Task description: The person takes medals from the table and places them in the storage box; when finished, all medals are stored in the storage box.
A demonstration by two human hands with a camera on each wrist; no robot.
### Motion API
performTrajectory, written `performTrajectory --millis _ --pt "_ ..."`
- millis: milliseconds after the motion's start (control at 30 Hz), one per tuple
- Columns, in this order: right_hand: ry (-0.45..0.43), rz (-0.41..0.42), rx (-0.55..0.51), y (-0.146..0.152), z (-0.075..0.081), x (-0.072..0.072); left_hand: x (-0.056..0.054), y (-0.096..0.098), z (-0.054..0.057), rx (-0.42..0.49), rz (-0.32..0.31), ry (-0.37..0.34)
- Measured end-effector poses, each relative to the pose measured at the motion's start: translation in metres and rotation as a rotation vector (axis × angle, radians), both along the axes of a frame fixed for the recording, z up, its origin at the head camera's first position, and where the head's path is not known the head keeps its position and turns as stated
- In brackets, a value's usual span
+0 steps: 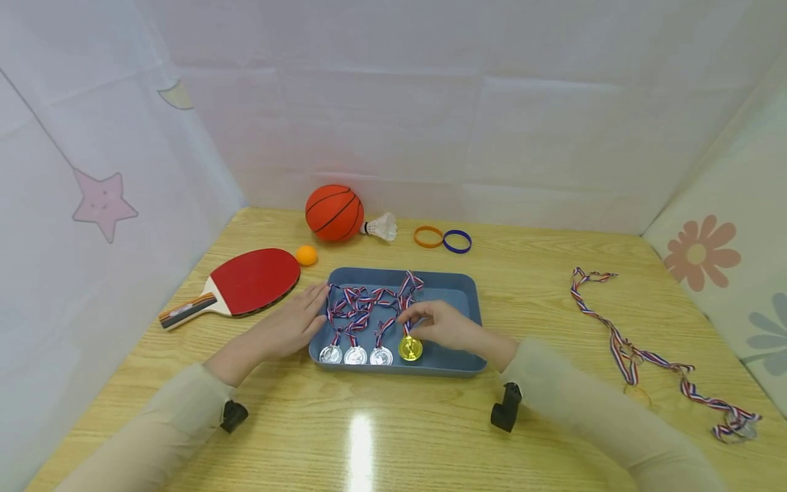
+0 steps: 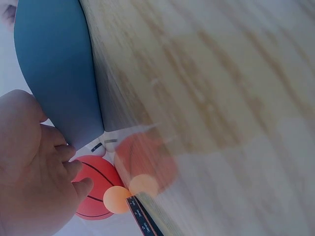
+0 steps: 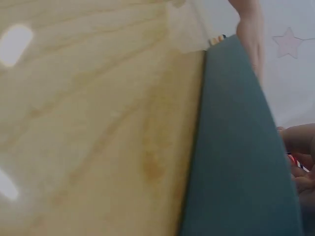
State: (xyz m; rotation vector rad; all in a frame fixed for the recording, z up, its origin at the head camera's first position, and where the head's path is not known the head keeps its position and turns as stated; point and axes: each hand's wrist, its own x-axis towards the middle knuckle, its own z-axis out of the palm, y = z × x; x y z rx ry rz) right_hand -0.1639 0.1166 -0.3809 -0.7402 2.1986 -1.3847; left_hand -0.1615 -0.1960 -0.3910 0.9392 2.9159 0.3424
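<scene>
A blue tray sits mid-table holding three silver medals and one gold medal, their striped ribbons trailing toward the back. My right hand reaches into the tray and pinches the gold medal's ribbon just above the disc. My left hand lies with straight fingers against the tray's left rim. In the left wrist view the left hand touches the tray's outer wall. The right wrist view shows the tray's wall and my right hand's fingers at the edge.
A red paddle and an orange ball lie left of the tray. At the back are a small basketball, a shuttlecock, an orange band and a blue band. More ribboned medals lie at the right.
</scene>
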Motion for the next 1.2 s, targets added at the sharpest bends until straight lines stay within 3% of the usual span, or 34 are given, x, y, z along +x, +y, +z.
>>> performTrajectory --millis 200,467,1200 --pt "0.021 0.028 0.012 -0.006 -0.014 0.007 0.001 0.000 -0.001 -0.003 0.006 -0.003" --pt "0.073 0.014 0.060 -0.006 -0.027 0.003 0.001 0.000 0.002 0.001 0.008 -0.007" --pt "0.086 0.008 0.116 -0.004 -0.016 0.002 0.001 0.001 0.002 0.000 0.002 0.002"
